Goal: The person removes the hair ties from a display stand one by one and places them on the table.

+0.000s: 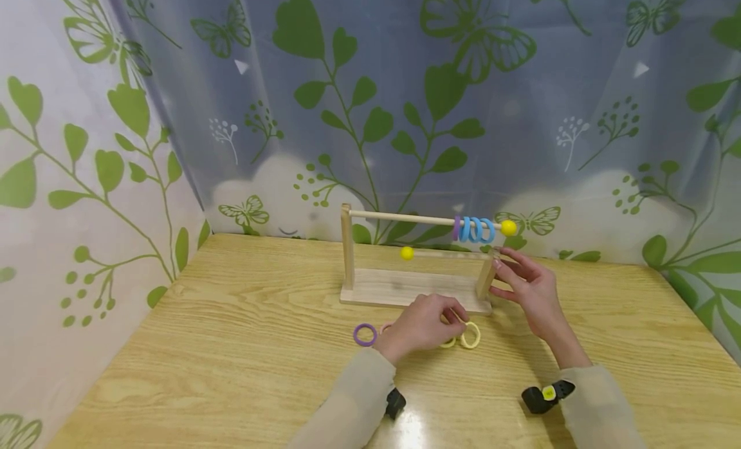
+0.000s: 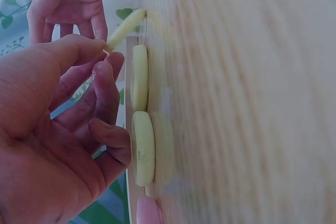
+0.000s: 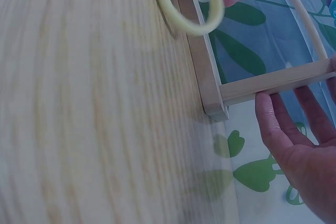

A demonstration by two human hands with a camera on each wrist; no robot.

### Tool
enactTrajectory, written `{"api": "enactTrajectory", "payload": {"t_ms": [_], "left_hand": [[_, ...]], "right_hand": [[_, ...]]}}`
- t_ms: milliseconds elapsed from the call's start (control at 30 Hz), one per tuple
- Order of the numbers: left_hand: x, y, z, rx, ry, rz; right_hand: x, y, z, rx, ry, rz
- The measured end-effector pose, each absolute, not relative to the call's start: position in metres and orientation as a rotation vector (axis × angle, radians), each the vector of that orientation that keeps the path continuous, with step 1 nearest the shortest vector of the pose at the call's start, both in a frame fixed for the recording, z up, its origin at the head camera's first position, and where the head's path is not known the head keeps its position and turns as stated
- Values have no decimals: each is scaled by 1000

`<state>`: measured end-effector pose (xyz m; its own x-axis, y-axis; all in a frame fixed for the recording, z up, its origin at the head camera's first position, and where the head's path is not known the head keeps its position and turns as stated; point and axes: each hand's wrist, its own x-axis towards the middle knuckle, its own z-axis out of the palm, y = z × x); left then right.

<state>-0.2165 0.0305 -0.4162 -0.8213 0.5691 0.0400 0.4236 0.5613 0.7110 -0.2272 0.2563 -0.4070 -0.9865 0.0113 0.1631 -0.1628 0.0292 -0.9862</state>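
My left hand (image 1: 425,320) pinches a yellow ring (image 2: 126,29) between thumb and fingertips, tilted up from the table in front of the wooden stand (image 1: 405,288). Beside it on the table, two more yellow rings (image 2: 144,148) stand out in the left wrist view, then a pink ring (image 2: 148,211). A purple ring (image 1: 356,336) lies at the left of the row. My right hand (image 1: 535,294) holds the stand's right post (image 3: 273,82), thumb in front and fingertips against its outer side. On the upper rod hang blue rings (image 1: 476,230) and one purple ring (image 1: 456,228).
A yellow ball (image 1: 508,228) caps the upper rod's right end. Another yellow ball (image 1: 408,253) caps the lower rod, which runs leftward from the right post. Behind the wooden table (image 1: 260,346) hangs a leaf-patterned curtain (image 1: 370,114).
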Motion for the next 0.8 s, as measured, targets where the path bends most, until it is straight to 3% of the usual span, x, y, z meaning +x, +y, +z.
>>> {"api": "enactTrajectory", "payload": {"t_ms": [800], "left_hand": [[-216,15,-410,871,2593,1250]], "right_hand": [[-228,258,-408,157,-2174,2088]]}}
